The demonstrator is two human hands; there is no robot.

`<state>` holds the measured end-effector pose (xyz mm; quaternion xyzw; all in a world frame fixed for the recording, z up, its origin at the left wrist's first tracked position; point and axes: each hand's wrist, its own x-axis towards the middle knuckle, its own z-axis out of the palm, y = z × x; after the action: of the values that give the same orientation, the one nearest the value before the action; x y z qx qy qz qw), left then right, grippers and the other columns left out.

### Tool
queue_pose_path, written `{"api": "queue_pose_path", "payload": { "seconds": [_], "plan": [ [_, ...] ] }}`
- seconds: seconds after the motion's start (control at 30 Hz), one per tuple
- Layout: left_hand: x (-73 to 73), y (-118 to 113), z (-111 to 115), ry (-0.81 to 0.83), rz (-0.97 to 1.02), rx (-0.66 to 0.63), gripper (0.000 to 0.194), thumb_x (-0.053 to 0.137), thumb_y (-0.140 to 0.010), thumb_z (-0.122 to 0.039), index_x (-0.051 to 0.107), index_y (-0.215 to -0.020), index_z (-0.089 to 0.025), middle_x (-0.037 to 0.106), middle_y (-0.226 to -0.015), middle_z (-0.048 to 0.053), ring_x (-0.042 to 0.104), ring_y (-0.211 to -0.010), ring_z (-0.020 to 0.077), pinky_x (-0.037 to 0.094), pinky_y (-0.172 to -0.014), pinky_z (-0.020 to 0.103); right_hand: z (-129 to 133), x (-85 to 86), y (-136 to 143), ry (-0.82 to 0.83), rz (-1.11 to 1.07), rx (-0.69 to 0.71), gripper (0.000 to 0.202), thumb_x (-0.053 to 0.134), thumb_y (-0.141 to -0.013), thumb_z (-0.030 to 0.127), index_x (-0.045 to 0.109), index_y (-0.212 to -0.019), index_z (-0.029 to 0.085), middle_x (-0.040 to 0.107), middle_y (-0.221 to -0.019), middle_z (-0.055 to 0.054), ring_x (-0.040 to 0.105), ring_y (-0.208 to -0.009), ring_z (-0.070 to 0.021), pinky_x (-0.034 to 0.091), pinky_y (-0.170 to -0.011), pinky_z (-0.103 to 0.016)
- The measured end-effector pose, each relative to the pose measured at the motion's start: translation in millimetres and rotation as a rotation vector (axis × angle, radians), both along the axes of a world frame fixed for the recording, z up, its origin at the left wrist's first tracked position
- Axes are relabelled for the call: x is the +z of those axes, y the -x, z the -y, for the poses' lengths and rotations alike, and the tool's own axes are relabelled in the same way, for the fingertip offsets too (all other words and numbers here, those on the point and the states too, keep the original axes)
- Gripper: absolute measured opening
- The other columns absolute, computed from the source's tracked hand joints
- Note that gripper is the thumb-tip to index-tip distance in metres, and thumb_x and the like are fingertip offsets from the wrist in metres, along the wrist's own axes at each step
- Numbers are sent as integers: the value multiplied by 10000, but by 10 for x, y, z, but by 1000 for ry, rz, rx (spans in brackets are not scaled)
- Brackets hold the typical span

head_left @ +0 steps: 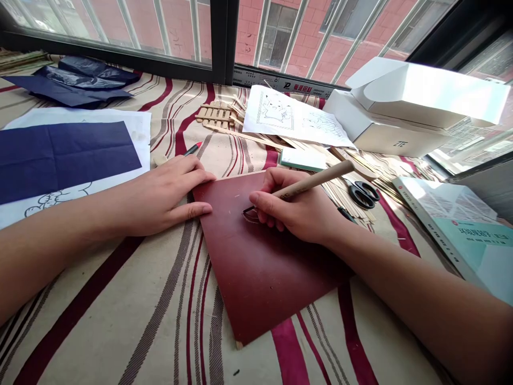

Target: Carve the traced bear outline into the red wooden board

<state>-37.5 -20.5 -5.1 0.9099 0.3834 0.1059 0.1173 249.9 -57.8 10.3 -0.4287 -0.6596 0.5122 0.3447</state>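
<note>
A dark red board lies at an angle on the striped cloth. My right hand is closed around a carving tool with a thick, pale wooden handle. The tool's thin dark tip touches the upper middle of the board, beside a short curved line cut or drawn there. Part of that line is hidden by my fingers. My left hand rests flat with its fingers stretched out, the fingertips and thumb on the board's upper left edge. Just beyond it lies a dark pen with a red end.
Dark blue sheets and white paper lie at left. Behind the board are a printed drawing, wooden sticks and a small white-green block. Black-handled scissors, a white box and a book lie to the right.
</note>
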Motion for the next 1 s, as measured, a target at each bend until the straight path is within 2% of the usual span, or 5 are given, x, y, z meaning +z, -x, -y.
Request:
{"api": "queue_pose_path", "payload": {
  "seconds": [0.2, 0.33, 0.57, 0.8, 1.0],
  "plan": [
    [52, -35, 16, 46, -3, 23, 663, 461, -1002, -747, 692, -1344, -228, 628, -1252, 149, 602, -1136, 387, 495, -1090, 555, 9, -12, -1, -116, 104, 0, 362, 801, -926, 369, 533, -717, 246, 681, -657, 9, 574, -614, -149, 402, -523, -276],
    [22, -16, 9, 31, 11, 19, 678, 435, -1011, -766, 676, -1367, -242, 627, -1248, 144, 611, -1148, 380, 503, -1088, 549, -4, -6, -15, -163, 112, 39, 355, 777, -928, 324, 520, -696, 248, 685, -683, 4, 598, -698, -166, 409, -577, -289],
    [-35, 16, -9, 6, 19, 12, 710, 409, -1011, -798, 678, -1373, -250, 628, -1239, 140, 613, -1149, 383, 506, -1091, 560, -22, 17, -44, -220, 142, 70, 314, 709, -932, 262, 524, -678, 250, 652, -630, 21, 590, -657, -158, 425, -588, -304],
    [39, -42, 26, 42, -4, 22, 682, 436, -1009, -750, 676, -1363, -218, 622, -1237, 142, 606, -1155, 381, 498, -1109, 566, 22, -13, -32, -30, -20, -5, 363, 807, -924, 384, 518, -744, 258, 684, -616, 38, 548, -498, -120, 409, -461, -278],
    [119, -88, 40, 83, -11, 49, 624, 487, -979, -708, 676, -1336, -232, 616, -1240, 143, 603, -1162, 394, 491, -1111, 579, 37, -25, 5, -55, 29, -4, 361, 826, -930, 384, 539, -754, 254, 694, -633, 37, 565, -530, -123, 416, -485, -276]
  ]
}}
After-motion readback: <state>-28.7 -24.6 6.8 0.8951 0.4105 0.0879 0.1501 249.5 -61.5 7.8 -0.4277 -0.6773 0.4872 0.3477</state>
